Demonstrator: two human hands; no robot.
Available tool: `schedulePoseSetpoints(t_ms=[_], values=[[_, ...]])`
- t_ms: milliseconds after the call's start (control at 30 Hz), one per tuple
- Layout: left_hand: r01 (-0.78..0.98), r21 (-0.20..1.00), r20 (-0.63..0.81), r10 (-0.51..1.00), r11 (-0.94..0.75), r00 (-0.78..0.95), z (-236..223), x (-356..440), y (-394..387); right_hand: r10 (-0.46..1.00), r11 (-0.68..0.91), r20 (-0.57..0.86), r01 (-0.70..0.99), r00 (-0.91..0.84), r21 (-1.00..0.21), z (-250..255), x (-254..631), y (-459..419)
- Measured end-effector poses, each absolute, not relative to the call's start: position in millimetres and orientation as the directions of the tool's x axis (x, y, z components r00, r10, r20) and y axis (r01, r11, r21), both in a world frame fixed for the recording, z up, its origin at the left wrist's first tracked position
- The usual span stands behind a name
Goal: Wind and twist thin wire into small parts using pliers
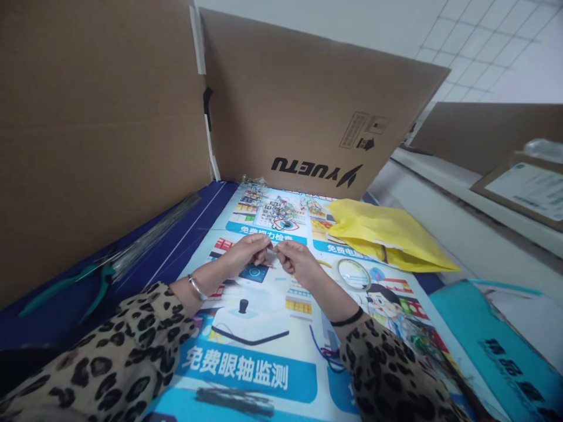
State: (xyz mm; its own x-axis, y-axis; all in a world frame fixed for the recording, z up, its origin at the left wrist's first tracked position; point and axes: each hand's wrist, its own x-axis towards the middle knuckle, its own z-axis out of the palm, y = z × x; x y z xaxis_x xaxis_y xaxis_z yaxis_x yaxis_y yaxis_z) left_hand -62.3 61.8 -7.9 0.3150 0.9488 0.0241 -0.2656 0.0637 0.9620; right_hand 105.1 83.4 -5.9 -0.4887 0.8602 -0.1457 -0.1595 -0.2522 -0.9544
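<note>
I've got both arms reaching fwd over the bench (176,249), L hand (250,256) and R hand (297,258) nearly meeting mid-view, wrists apart, forearms angled in from either side. L hand has its fingers curled, thumb and index tips brought tog.; R hand mirrors it, palm turned inward, its tips pinched too. Both sets of fingers are closed to a fine grip, w/ a thin piece (273,248) btwn them. It's too sm. & blurred to ID, but it sits right at the fingertips, spanning the narrow gap btwn hands, held above the printed sheet (264,293).

Beyond the hands, a tangle of fine wires (281,210) lies on the sheet, nr. the foot of the cardboard panel (308,105). R side: a tape roll (354,274) lies flat just beside my R forearm, a yellow bag (387,234) behind it, and a teal box (497,351) farther R. Some dark-coloured wire (325,351) is nr. the R sleeve (391,369). L side: teal-handled pliers (94,287) on the blue cover, handles spread, w/ a bundle of thin strands (153,237) next to them. A short dark bundle (235,401) lies at the near edge of view, btwn the forearms. L wrist has a silver bangle (197,288); R wrist, a black band (347,318).
</note>
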Motion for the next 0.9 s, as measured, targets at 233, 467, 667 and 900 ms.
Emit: schedulePoseSetpoints(t_ms=[233, 467, 667, 900], values=[[-0.119, 0.993, 0.020, 0.964, 0.012, 0.264, -4.4, -60.5, 59.2, 0.860, -0.168, -0.083, -0.125, -0.503, -0.978, -6.8, 104.4, 81.8], [-0.102, 0.995, 0.016, 0.972, 0.008, 0.233, -3.2, -56.3, 57.4, 0.878, -0.126, -0.059, -0.111, -0.475, -0.986, -3.3, 101.5, 77.9], [-0.103, 0.995, 0.017, 0.978, 0.005, 0.207, -2.6, -55.0, 55.4, 0.892, -0.093, -0.047, -0.082, -0.449, -0.992, -1.7, 97.9, 75.5], [-0.150, 0.988, 0.012, 0.973, 0.023, 0.231, -3.0, -55.9, 54.7, 0.891, -0.107, -0.064, -0.072, -0.449, -0.992, -1.2, 98.0, 75.1]])
